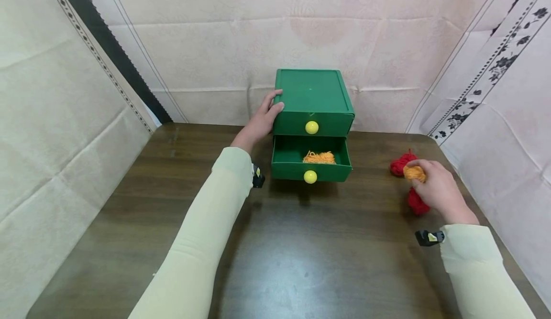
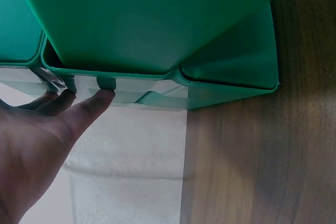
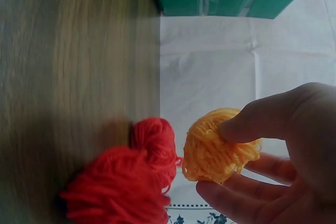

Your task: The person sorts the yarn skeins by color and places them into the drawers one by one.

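A green two-drawer box (image 1: 314, 91) stands at the back of the table, its lower drawer (image 1: 289, 170) pulled out. An orange yarn bundle (image 1: 319, 158) lies in that drawer. My left hand (image 1: 262, 118) rests against the box's left side, and its fingers (image 2: 89, 109) touch the taped wall in the left wrist view. At the right, my right hand (image 1: 440, 185) pinches an orange yarn ball (image 3: 212, 148) between thumb and fingers. Close by are two red yarn balls, one (image 1: 401, 163) behind the hand and the other (image 1: 417, 202) nearer, partly hidden by it.
Yellow round knobs mark the upper drawer (image 1: 328, 125) and the lower one. The brown wooden table (image 1: 301, 252) runs back to a pale cloth wall (image 1: 258, 46). More cloth borders the table on the left and right.
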The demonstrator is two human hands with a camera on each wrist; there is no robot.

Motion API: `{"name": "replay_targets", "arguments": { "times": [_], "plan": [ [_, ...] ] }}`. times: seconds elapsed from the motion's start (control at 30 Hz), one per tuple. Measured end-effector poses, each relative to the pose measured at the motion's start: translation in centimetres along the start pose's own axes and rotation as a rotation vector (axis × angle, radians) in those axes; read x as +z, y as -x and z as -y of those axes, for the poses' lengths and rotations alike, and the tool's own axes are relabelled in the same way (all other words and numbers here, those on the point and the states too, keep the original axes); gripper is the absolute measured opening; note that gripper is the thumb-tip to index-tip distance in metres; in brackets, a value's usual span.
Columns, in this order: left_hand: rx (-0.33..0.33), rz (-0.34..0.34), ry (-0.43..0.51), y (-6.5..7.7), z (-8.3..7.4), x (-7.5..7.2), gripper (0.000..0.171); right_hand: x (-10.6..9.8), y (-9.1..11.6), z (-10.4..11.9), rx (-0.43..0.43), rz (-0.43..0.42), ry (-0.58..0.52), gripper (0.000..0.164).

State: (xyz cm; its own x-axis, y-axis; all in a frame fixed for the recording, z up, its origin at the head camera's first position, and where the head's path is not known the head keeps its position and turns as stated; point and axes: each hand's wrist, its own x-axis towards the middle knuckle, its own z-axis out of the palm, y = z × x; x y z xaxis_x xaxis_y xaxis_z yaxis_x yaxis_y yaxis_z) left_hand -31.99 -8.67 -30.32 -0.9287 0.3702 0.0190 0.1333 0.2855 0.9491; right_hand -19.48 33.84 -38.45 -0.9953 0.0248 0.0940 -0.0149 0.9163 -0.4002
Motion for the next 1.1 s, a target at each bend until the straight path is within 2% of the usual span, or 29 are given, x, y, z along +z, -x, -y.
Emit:
{"name": "replay_targets", "arguments": {
  "times": [0.3,0.53,0.63,0.9,1.1],
  "plan": [
    [0.005,0.001,0.001,-0.3,0.3,0.1,0.054,0.8,-0.2,1.4,-0.035,-0.009,-0.013,0.043],
    [0.017,-0.029,-0.01,-2.0,2.3,0.0,0.052,1.1,-0.1,2.7,-0.129,-0.08,-0.028,0.042],
    [0.029,-0.043,-0.028,-2.3,2.6,0.1,0.05,1.1,0.0,3.6,-0.157,-0.106,-0.027,0.041],
    [0.0,-0.058,-0.079,-2.1,1.6,0.2,0.049,0.6,0.1,6.0,-0.223,-0.172,-0.054,0.039],
    [-0.006,-0.053,-0.062,-2.4,1.7,0.2,0.047,0.5,0.1,7.1,-0.224,-0.145,-0.082,0.042]
  ]
}}
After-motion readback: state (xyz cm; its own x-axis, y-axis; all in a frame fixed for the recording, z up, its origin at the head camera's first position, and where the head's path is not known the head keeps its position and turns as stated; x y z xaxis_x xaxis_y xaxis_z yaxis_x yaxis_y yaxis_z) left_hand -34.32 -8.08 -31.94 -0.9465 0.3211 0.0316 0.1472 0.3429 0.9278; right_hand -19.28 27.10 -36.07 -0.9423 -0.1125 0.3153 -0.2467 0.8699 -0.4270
